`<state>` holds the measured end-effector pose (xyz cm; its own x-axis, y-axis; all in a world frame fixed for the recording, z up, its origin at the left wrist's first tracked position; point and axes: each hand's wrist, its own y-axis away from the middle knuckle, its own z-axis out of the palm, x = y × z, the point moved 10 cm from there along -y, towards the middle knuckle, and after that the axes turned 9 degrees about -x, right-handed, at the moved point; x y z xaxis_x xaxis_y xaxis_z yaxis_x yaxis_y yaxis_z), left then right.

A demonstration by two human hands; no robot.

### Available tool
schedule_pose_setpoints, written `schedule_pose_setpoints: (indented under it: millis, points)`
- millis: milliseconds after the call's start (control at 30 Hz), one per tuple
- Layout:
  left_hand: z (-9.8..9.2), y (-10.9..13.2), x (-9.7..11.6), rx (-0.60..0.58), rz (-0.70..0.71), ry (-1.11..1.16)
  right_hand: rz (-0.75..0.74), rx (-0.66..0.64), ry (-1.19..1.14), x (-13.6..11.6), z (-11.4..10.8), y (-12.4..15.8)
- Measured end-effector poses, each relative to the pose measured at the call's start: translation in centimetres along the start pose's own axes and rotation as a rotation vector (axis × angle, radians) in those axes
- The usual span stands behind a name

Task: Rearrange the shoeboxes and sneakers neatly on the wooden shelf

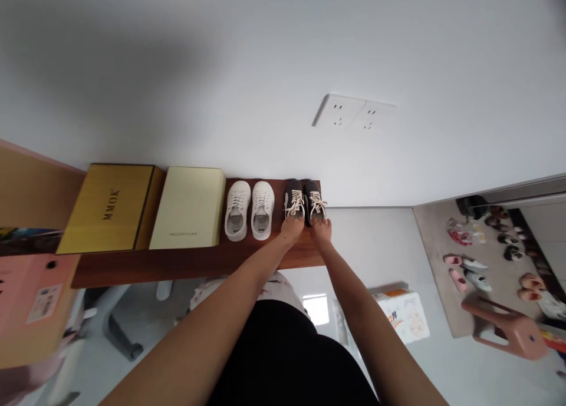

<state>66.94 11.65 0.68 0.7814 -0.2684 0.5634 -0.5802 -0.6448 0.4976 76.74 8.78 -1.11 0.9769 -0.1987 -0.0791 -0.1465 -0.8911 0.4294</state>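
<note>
At the shelf's right edge, fingers hold dark shoes.

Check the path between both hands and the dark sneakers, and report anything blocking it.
Nothing visible blocks it: the left hand and right hand are at the heels of the dark sneakers. The white sneakers stand beside them, to the left, not in between.

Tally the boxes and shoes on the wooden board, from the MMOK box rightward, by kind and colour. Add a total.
Gold box: 1
Cream box: 1
White shoes: 2
Dark shoes: 2
Total: 6
</note>
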Motion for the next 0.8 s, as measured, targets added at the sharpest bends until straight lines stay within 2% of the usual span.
schedule_pose_setpoints:
  millis: [100,167,233,267,333,400,467,533,600,667,800]
  points:
    - [-0.9,1.6,-0.3,0.023,0.026,-0.032,0.039,0.06,-0.087,0.1,-1.2,1.2]
    - [-1.7,3.9,-1.1,0.048,0.089,0.032,0.066,0.151,-0.173,0.1,-2.3,2.7]
    - [-2.3,7.3,-3.4,0.078,0.109,0.155,0.071,0.217,-0.282,0.0,-2.7,4.8]
    - [-2.5,9.3,-5.3,0.086,0.075,0.224,0.066,0.215,-0.338,-0.1,-2.4,5.8]
    - [-2.3,13.8,-9.9,0.096,-0.026,0.348,0.04,0.113,-0.434,-0.9,-0.6,7.6]
    - [-1.9,18.6,-14.8,0.133,-0.159,0.465,-0.041,-0.111,-0.469,-2.8,2.4,9.2]
    - [-1.1,22.9,-19.1,0.163,-0.317,0.534,-0.133,-0.366,-0.404,-5.0,5.4,10.8]
    - [-0.6,26.3,-22.1,0.197,-0.452,0.55,-0.172,-0.525,-0.285,-6.6,7.0,11.8]
    - [-0.5,28.4,-23.5,0.236,-0.543,0.576,-0.174,-0.532,-0.194,-7.9,6.7,11.6]
    - [-0.7,29.4,-24.0,0.278,-0.58,0.646,-0.213,-0.467,-0.151,-10.0,5.2,10.8]
    - [-1.6,30.6,-24.7,0.348,-0.541,0.839,-0.337,-0.417,-0.124,-15.5,3.0,10.1]
